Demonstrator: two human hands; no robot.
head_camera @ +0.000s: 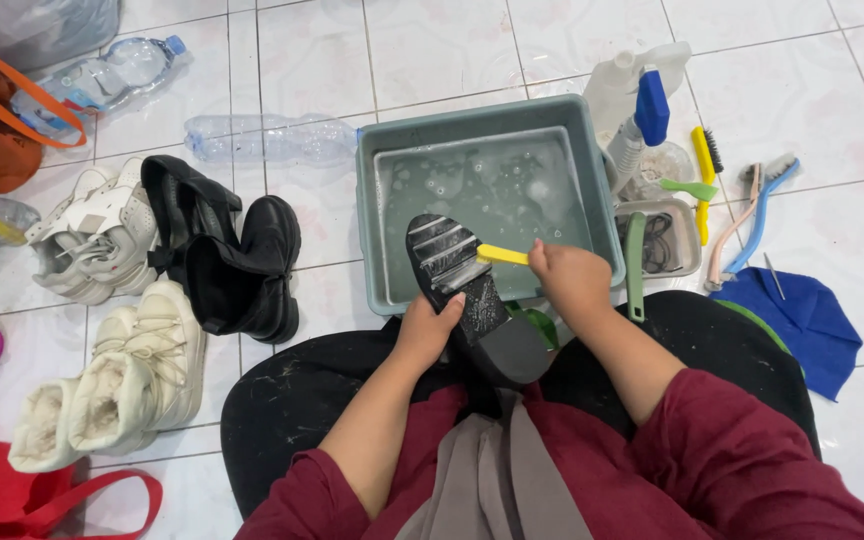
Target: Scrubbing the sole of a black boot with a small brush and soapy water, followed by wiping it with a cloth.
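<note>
Our left hand [426, 330] grips the upturned black boot [472, 300]; our right hand [567, 280] clasps a yellow brush [502, 255] mid-sole, suds covering the toe half only.

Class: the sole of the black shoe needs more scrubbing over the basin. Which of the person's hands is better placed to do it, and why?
The right hand: it grips the yellow brush, whose head rests on the shoe sole. The left hand is occupied steadying the shoe.
</note>
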